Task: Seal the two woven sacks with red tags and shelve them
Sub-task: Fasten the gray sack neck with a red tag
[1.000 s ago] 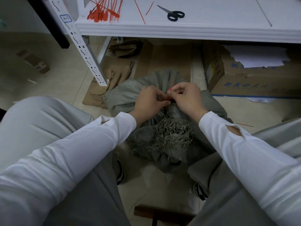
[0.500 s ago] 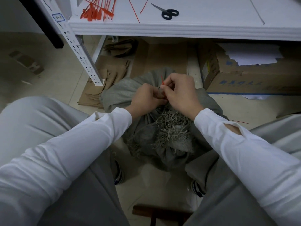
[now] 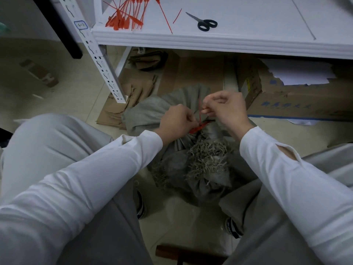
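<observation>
Pulling upward, the right hand had lifted clear of the left hand; half a second earlier the two were pressed together. Its thumb and fingertip pinched the tail of a red tag, drawn taut above the gathered neck of a grey woven sack. The left hand's curled fingers pinched the tag's head at that neck. The sack lay on the floor below the shelf's front edge, between the person's knees. The seal seemed to be tightening, with shelving not yet done.
</observation>
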Demonstrator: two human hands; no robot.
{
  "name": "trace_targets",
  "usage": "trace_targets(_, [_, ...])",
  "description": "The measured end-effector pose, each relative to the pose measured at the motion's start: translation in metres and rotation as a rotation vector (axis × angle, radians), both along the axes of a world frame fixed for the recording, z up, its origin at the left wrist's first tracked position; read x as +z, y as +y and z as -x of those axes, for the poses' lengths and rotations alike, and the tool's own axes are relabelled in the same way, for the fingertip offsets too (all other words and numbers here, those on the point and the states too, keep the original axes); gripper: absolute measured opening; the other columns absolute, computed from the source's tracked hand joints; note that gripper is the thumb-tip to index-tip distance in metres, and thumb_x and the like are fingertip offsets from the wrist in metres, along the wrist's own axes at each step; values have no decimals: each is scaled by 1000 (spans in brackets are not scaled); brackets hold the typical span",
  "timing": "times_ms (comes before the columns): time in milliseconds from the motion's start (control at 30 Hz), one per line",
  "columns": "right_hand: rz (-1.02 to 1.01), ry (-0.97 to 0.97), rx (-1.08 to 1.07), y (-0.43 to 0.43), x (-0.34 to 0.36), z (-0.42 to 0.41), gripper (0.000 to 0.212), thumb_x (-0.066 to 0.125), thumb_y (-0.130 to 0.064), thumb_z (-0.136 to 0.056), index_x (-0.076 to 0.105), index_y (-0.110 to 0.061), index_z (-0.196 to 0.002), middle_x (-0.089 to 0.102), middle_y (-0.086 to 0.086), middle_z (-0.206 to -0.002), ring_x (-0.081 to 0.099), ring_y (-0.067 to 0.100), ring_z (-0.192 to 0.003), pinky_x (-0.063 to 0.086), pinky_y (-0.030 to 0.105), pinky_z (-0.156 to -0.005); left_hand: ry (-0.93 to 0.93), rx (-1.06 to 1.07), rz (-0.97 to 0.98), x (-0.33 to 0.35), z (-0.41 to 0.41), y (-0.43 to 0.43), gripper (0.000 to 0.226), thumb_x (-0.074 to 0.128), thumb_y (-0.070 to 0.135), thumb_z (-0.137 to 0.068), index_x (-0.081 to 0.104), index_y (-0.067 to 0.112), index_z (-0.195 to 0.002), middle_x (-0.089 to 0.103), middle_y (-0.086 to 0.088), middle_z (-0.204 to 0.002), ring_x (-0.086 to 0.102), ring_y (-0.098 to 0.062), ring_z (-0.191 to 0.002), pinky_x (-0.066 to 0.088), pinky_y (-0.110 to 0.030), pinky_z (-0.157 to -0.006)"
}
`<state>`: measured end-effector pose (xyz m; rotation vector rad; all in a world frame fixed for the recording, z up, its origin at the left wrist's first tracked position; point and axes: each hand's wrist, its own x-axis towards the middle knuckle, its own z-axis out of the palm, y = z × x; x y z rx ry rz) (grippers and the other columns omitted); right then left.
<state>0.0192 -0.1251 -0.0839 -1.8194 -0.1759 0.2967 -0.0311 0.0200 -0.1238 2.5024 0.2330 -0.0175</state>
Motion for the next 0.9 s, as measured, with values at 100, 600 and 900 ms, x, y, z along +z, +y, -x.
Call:
trace_targets(100, [185,15,70,-1,-8,-1,19,71,1,-80,70,-16,-71,72,13,-75,71,22,-72,61,38,-77,-20,4,28,4,0,1,23,78,28,-76,61,31,-59,54,19,-55,53,0,-56,31,-15,-50])
trace_targets(600, [481,-292,198,1,-18,2,8,78,-15,-77,76,-13,-70,69,-3,-71,59,5,-67,44,16,-68,-35,2,96,-7,2,-15,15,79,28,-75,78,17,-85,75,-3,-79,67,-13,-74,50,-28,-65])
trace_targets(900, [432,-398,151,1,-13,3,15,76,-13,-79,71,-10,-65,61,-7,-62,60,8,-62,45,20,-63,-89,15,76,-1,-2,-15,22,72,22,-79,67,7,-63,69,-6,-64,64,-20,-62,52,-39,-58])
